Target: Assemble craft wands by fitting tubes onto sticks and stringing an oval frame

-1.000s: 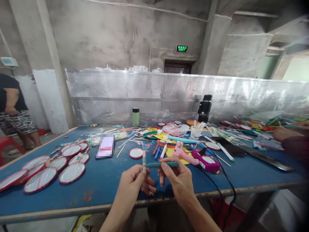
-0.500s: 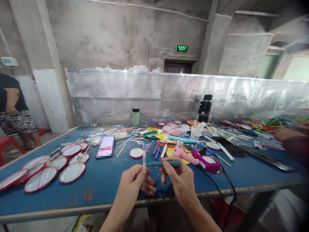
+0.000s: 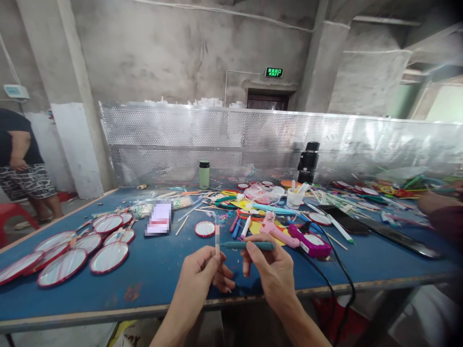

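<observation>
My left hand (image 3: 199,273) pinches the lower end of a flat wooden craft stick (image 3: 217,232), holding it upright above the front of the table. Part of the stick is coloured, with a pinkish band and a grey-blue one. In my right hand (image 3: 274,272) is a teal marker pen (image 3: 237,246), held level with its tip pointing left at the stick; the tip seems to touch it. Just behind my hands lie a small round red-rimmed disc (image 3: 204,229), a white marker (image 3: 246,226) and a pink glue gun (image 3: 275,230).
Several red-rimmed discs (image 3: 108,257) lie at the left, near a phone (image 3: 159,218). A green bottle (image 3: 204,174) and a black flask (image 3: 308,162) stand at the back. Black cables (image 3: 340,262) hang over the front edge. At the right is another person's arm (image 3: 439,207).
My hands stay almost in place, with the marker still at the stick. The stick's upper part now looks more blue-grey at the top. The view has shifted slightly.
</observation>
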`<state>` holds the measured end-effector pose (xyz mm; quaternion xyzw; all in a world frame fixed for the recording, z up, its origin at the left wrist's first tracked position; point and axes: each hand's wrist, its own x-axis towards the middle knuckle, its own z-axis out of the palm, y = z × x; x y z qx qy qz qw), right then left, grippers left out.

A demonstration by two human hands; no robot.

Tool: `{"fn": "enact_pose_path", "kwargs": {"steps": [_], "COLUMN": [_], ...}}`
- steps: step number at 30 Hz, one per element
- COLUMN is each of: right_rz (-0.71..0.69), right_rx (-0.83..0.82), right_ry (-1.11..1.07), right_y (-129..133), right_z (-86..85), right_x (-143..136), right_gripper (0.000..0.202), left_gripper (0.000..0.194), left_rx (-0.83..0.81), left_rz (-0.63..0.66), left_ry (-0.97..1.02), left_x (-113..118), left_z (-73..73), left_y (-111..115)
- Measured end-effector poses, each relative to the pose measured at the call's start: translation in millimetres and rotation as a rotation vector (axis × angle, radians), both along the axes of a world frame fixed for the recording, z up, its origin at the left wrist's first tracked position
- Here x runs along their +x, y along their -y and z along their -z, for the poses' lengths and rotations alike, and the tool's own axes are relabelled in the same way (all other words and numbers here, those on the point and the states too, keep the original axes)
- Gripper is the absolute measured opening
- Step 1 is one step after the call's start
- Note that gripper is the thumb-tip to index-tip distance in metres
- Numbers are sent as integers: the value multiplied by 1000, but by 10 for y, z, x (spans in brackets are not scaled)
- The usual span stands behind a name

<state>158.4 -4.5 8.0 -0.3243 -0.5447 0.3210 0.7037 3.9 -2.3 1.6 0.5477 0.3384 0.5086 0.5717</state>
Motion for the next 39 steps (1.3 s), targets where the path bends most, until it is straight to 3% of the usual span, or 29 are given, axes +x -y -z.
{"fn": "enact_pose_path", "kwargs": {"steps": [8,12,16,19,22,26,34,39], "right_rz": [22,216,549,638,691,658,509,344], "right_rx": [32,165,320,337,310,291,353,410], "right_ry": [21,187,748,1330,1793,1991,1985,2010], "right_y": [7,-26,-132,-261,-432,-656,-764,-929], "right_z": [10,-53,-195,-244,-221,-187,-353,-323], "right_x": [20,274,678,830,791,676,517,317], "right_gripper": [14,13,15,18,16,20,16,14], "left_gripper": [28,30,33,32,32,34,30,31], "left_rx": [-5,-6,-12,-14,-15,-16,-1,-5], "left_rz": [-12,-21,-35,-46,-39,-45,-29,-31], "left_ry": [0,-23,-39,-55,-67,-81,-72,-60], "left_x": [5,8,13,15,17,14,4,9], "left_z": [-8,-1,20,26,14,-5,18,17], "left_y": [1,5,7,8,12,22,-1,-5]}}
